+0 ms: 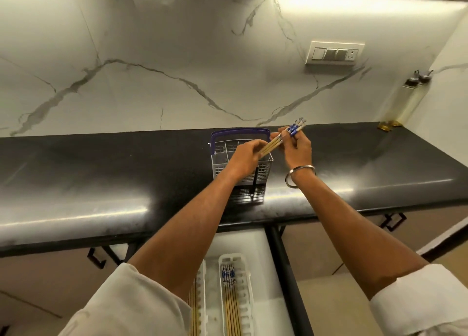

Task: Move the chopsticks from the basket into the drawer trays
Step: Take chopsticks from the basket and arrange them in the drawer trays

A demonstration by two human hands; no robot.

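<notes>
Closest to the person, below the counter edge, the drawer stands pulled out. Two white trays lie in it side by side. The right tray already has a row of chopsticks in it, blue ends pointing toward the counter. The left tray has some sticks too, but an arm hides most of it.

Both arms reach up and over the black counter. A white basket with a blue handle sits there, near the front edge. One dark stick shows through its front wall. I cannot tell if more chopsticks are left inside.

Just above the basket, both hands hold a small bunch of chopsticks. The bunch is tilted, thin tips low on the left, blue ends high on the right. The left hand is curled round the thin tips, fingers closed on them. The right hand pinches the bunch near the blue ends, fingers closed tight. A metal bangle hangs on that wrist.

These sticks look light, thin and stiff. I think they are smooth, so they could slide past each other and fan out. Holding the bunch at both ends, like now, should keep them lined up. One hand round the middle should also carry them.

Farther back stands the marble wall, with a switch plate and two bottles in the corner.
</notes>
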